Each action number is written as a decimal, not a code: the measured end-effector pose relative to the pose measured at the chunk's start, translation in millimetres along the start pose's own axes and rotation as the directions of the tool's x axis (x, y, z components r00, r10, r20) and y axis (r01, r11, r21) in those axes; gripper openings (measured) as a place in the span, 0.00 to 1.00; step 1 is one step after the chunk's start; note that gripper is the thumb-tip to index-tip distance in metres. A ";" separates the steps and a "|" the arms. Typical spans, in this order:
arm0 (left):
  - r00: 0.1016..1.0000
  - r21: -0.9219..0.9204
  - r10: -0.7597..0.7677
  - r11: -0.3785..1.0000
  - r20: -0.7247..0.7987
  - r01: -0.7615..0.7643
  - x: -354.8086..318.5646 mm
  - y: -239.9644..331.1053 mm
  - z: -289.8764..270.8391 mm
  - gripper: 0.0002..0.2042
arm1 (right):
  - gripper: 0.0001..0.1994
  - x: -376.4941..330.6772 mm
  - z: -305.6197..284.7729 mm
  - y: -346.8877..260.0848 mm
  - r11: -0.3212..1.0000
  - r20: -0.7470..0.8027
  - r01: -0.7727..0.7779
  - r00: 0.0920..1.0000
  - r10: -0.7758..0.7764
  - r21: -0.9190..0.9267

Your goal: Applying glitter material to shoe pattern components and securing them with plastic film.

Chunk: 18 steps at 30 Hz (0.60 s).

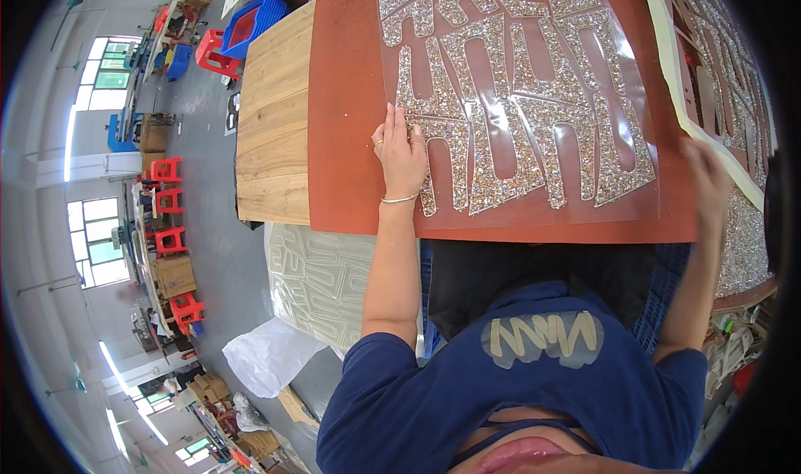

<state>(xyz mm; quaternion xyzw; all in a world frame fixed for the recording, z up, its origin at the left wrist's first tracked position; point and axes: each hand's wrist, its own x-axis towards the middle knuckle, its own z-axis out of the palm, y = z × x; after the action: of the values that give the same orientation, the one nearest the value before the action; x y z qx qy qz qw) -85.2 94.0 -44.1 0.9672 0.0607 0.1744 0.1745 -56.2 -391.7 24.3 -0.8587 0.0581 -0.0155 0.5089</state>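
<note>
A clear plastic sheet (576,199) with glittery stone-covered shapes (492,165) lies on a red-brown mat (350,140). My left hand (400,158) rests at the sheet's left edge with its fingers stretched out, holding nothing; a ring and a bracelet show on it. On the far side, my right hand (706,178) is beside the cream strip (667,48) that borders the mat's right. Motion blurs that hand, and its fingers cannot be made out clearly.
To the right lies more glittery material (738,249). A wooden board (275,115) adjoins the mat's left. Below it are a sheet with pale raised shapes (325,274) and a white plastic bag (271,357). Red stools (169,200) and blue crates (254,23) stand farther left.
</note>
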 end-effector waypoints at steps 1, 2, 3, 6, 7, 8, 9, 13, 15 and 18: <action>0.999 -0.043 -0.033 0.999 -0.008 0.033 1.0 -0.8 -0.1 0.20 | 0.10 5.3 49.4 -32.3 0.983 0.114 0.155 0.980 -0.166 0.099; 0.999 -0.051 -0.032 0.998 -0.009 0.031 2.0 -0.9 -0.1 0.20 | 0.09 6.8 90.2 -54.0 0.986 0.270 0.031 0.960 -0.075 0.162; 0.996 -0.166 -0.089 0.983 -0.030 0.083 4.4 2.0 1.3 0.21 | 0.09 14.5 133.6 -64.0 0.965 0.375 0.190 0.894 -0.246 0.179; 0.979 -0.330 -0.198 0.928 -0.041 0.174 3.6 1.1 -0.7 0.21 | 0.07 29.6 249.4 -98.8 0.815 0.389 0.532 0.718 -0.577 0.229; 0.971 -0.389 -0.237 0.898 -0.035 0.206 3.5 0.5 -1.4 0.21 | 0.06 33.6 280.9 -101.3 0.750 0.364 0.626 0.661 -0.656 0.215; 0.970 -0.389 -0.241 0.897 -0.037 0.209 3.8 0.0 -0.9 0.21 | 0.05 37.0 303.9 -103.2 0.673 0.341 0.712 0.594 -0.729 0.198; 0.976 -0.338 -0.210 0.924 -0.053 0.180 3.1 0.6 -0.6 0.21 | 0.05 39.5 315.7 -106.1 0.671 0.345 0.713 0.590 -0.730 0.202; 0.983 -0.289 -0.171 0.946 -0.067 0.145 2.8 4.7 -2.3 0.22 | 0.03 45.6 339.5 -108.7 0.450 0.355 0.893 0.421 -0.835 0.001; 0.985 -0.284 -0.160 0.949 -0.068 0.135 3.4 5.7 -4.0 0.23 | 0.04 47.2 343.3 -110.2 0.424 0.375 0.905 0.384 -0.844 0.026; 0.989 -0.269 -0.133 0.957 -0.068 0.110 3.3 7.1 -3.6 0.22 | 0.05 48.7 353.1 -117.9 0.386 0.390 0.923 0.351 -0.851 0.012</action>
<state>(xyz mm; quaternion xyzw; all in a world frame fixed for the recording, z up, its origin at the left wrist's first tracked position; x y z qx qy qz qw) -82.9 89.1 -37.3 0.9213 0.1038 0.2110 0.3096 32.4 -33.3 -44.0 -0.7877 -0.5042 -0.1384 0.3257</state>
